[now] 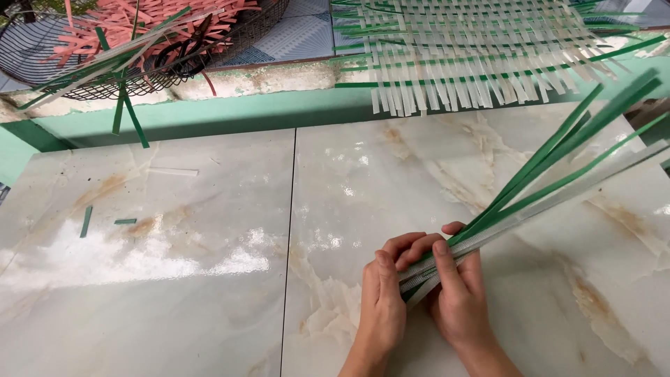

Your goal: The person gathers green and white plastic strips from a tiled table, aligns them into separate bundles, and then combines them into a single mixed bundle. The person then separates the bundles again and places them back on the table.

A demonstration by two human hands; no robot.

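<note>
strip bundle [544, 174] in both hands [419, 293]

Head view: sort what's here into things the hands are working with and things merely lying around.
In hand:
- bundle of green and clear strips, gripped by left hand and right hand

Lying about:
- woven strip mat
- wire basket of pink strips
- green offcuts and clear offcut on the marble floor
</note>
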